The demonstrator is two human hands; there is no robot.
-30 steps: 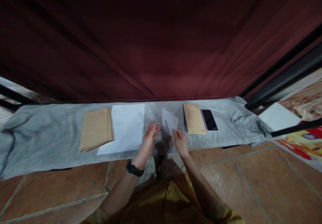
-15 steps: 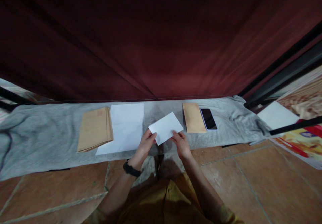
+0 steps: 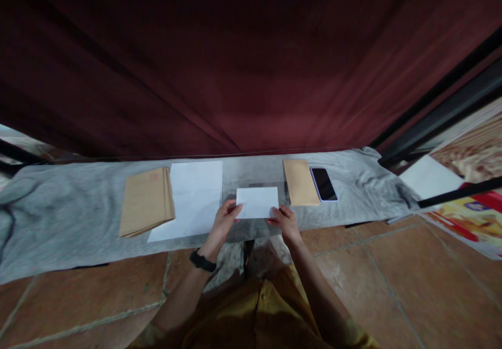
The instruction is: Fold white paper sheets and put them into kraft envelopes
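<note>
A small white rectangle of folded paper (image 3: 257,201) is held level above the grey cloth, its long side running left to right. My left hand (image 3: 225,217) pinches its left edge, thumb on top. At the lower right corner my right hand (image 3: 285,220) grips it the same way; the fingers beneath are mostly hidden. Just left of my left hand lie white paper sheets (image 3: 200,197). Several brown envelopes (image 3: 145,202) in a stack overlap those sheets on their left. To the right of my right hand a single brown envelope (image 3: 301,183) lies flat.
A phone (image 3: 324,184) rests beside the single envelope. Grey cloth (image 3: 78,208) covers the long narrow surface, with a dark red curtain (image 3: 251,77) behind it. Black bars (image 3: 443,103) slant at the right, near a colourful printed box (image 3: 470,223). Floor tiles (image 3: 372,270) show in front.
The white paper has turned from a tilted position to lie straight left to right, and sits slightly lower. Both hands still hold it.
</note>
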